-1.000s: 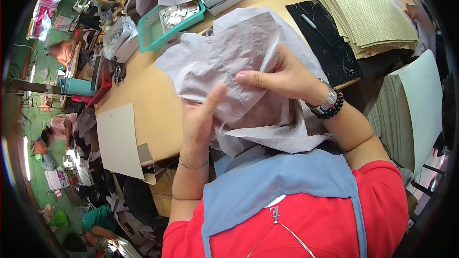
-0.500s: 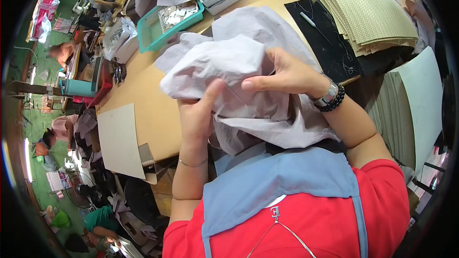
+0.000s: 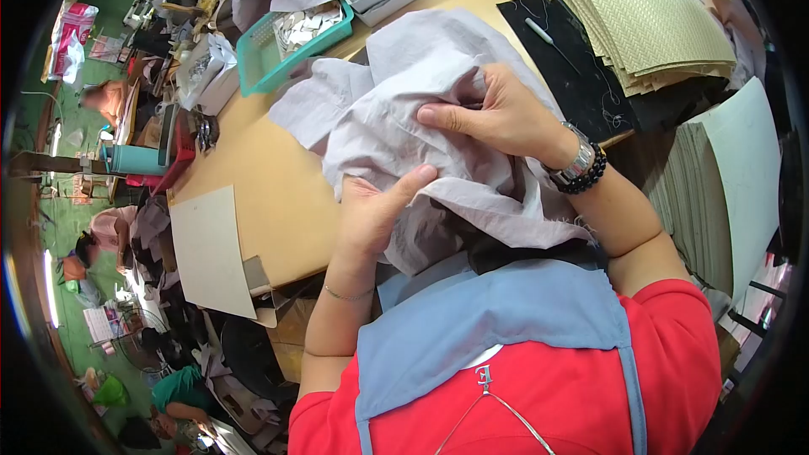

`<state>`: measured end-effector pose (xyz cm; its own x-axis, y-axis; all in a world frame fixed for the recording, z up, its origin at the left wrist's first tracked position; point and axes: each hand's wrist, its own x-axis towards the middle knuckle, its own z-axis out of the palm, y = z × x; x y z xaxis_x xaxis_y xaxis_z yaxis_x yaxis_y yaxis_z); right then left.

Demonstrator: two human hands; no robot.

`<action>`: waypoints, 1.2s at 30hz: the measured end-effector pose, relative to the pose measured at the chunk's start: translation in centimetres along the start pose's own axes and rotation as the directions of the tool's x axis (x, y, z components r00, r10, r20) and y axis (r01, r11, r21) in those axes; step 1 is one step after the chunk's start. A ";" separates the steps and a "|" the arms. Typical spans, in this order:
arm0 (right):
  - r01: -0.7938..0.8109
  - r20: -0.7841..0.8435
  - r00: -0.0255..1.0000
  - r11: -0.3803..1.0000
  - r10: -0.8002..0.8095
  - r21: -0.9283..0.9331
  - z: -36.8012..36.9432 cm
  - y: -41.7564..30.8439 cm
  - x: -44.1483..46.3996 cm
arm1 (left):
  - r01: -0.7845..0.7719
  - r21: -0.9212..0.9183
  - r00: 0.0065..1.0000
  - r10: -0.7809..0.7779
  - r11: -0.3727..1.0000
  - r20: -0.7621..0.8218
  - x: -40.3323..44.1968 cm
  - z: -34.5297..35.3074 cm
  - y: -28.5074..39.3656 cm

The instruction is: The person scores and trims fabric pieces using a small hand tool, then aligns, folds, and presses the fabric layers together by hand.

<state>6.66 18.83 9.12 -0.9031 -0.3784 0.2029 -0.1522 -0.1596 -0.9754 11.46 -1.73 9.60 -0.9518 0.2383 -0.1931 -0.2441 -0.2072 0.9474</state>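
Note:
A crumpled light grey cloth lies bunched over the table's front edge, between my two hands. My left hand grips its lower left part, thumb on top and the fingers hidden beneath the fabric. Higher up and to the right, my right hand pinches a fold, its thumb pressed on the cloth and the other fingers partly behind it. Loose threads show along the frayed edge near my right wrist.
A teal basket of pale pieces and a white box stand at the back. Right of the cloth are a black mat and stacked quilted sheets. A pale board lies left; people work beyond.
The cloth has been turned and bunched differently. My left hand has moved right and slightly down, and my right thumb has shifted up a little; both hands keep hold of the cloth.

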 end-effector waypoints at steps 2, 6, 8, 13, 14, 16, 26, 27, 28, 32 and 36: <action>-0.044 0.056 0.997 0.999 0.045 -0.031 -0.2 0.2 -0.2 | -0.029 -0.105 1.000 0.029 0.994 -0.001 0.1 0.2 -0.3; -0.141 0.138 0.981 0.990 0.136 0.026 -0.5 -0.1 -0.6 | -0.060 -0.097 0.998 0.059 0.994 -0.008 0.0 0.4 0.0; -0.167 0.165 0.974 0.983 0.154 0.070 -0.4 -0.2 -0.7 | -0.087 -0.052 0.996 0.087 0.995 -0.005 0.0 0.5 -0.1; -0.186 0.206 0.964 0.980 0.169 0.065 -0.5 0.0 -0.9 | -0.079 0.028 0.997 0.080 0.996 -0.018 -0.4 0.4 0.8; -0.142 0.184 0.975 0.988 0.128 0.063 -0.3 0.1 -1.0 | -0.106 0.041 0.994 0.106 0.994 -0.018 -0.4 0.4 0.8; -0.051 0.141 0.989 0.997 0.043 0.056 0.1 0.5 -1.1 | -0.093 0.030 0.995 0.094 0.995 -0.019 -0.5 0.1 0.9; 0.053 -0.182 0.974 0.920 -0.134 -0.389 -1.1 0.3 -0.9 | -0.116 0.038 0.985 0.120 0.993 -0.126 0.4 -0.7 0.4; 0.139 -0.291 0.901 0.850 -0.321 -0.507 -1.2 -0.5 -0.8 | -0.108 0.011 0.985 0.108 0.994 -0.137 0.5 -0.7 0.5; 0.176 -0.267 0.893 0.827 -0.362 -0.533 -1.5 -1.5 -1.0 | -0.102 -0.016 0.984 0.098 0.995 -0.149 0.7 -0.6 0.6; 0.141 0.092 0.990 0.808 -0.107 -0.573 0.3 -5.5 -2.5 | -0.044 -0.096 0.994 0.034 0.994 -0.101 0.4 0.4 1.0; 0.054 0.038 0.998 0.871 -0.041 -0.489 0.4 -5.2 -3.0 | -0.251 -0.192 0.883 0.305 0.949 0.355 0.0 0.8 0.1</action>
<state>10.30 20.40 13.61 -0.8802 -0.4060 0.2459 -0.3781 0.2863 -0.8804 11.58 -1.03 9.91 -0.8493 0.4845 0.2094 -0.0286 -0.4383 0.8984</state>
